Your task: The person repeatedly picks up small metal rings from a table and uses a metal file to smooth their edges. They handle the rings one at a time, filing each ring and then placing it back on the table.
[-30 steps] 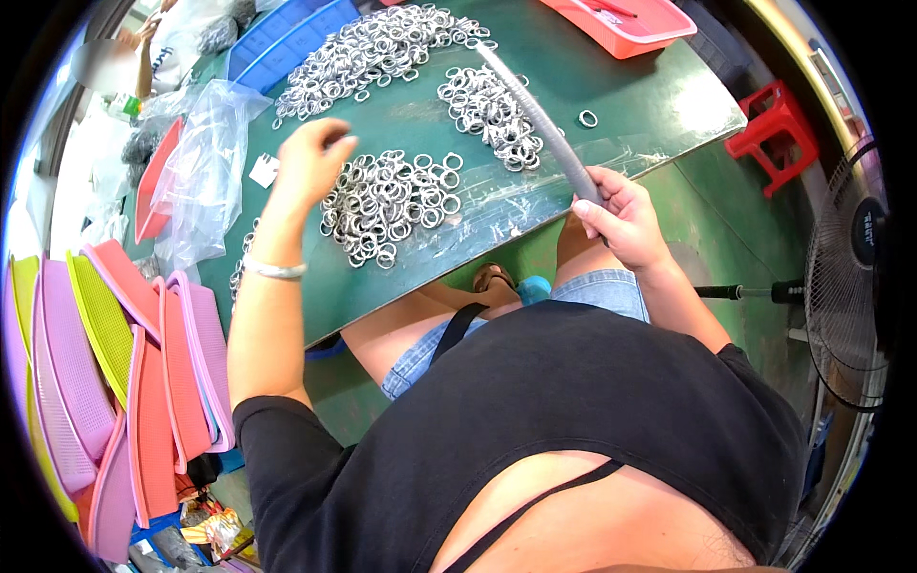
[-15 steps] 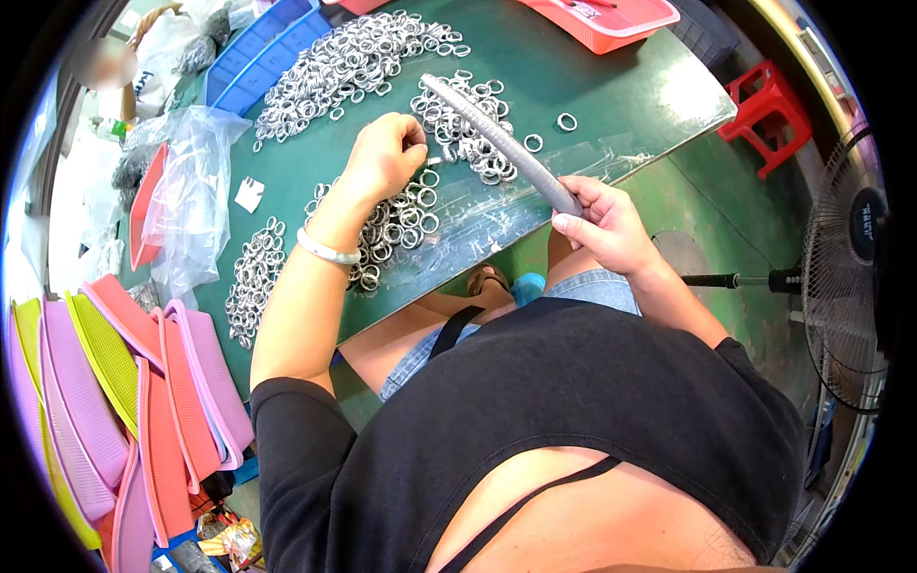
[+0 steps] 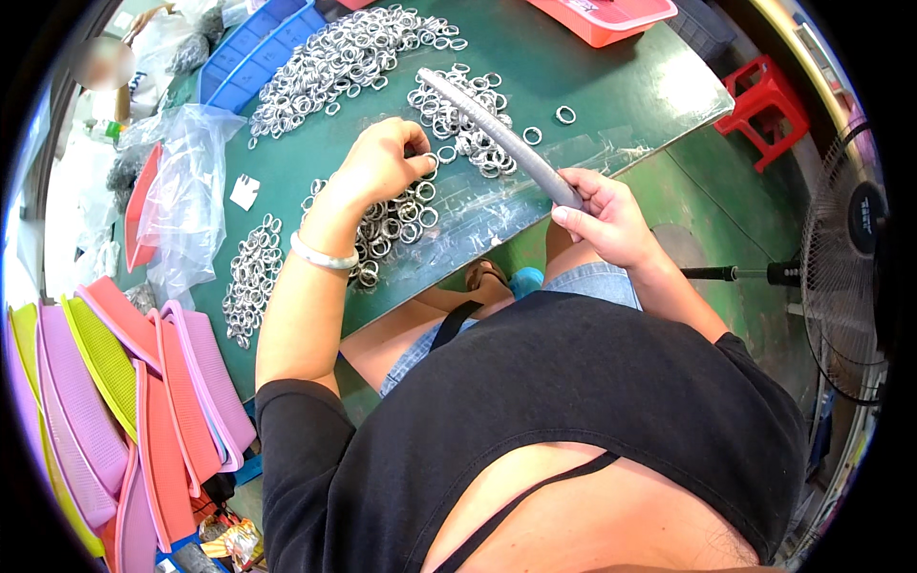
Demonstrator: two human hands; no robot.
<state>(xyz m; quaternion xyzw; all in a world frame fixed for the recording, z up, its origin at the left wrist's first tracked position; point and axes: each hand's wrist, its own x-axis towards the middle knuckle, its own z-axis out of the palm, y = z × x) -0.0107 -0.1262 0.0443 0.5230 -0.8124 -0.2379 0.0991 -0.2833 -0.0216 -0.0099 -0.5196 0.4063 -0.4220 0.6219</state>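
While left hand [image 3: 382,162] pinches rings [image 3: 392,215], right hand [image 3: 607,215] grip clenched round ring-stacked rod [image 3: 497,138].

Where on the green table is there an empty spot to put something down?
Bare green table lies between the orange tray and the loose rings. Another patch sits beside the plastic bag. It is crowded around the left hand.

A small factory or assembly workshop: a green bench [image 3: 611,86] strewn with heaps of loose metal rings [image 3: 344,53], stacked pink and yellow plastic trays [image 3: 105,382] at lower left, blue crates [image 3: 253,48] at upper left, and a pedestal fan [image 3: 850,258] at right.
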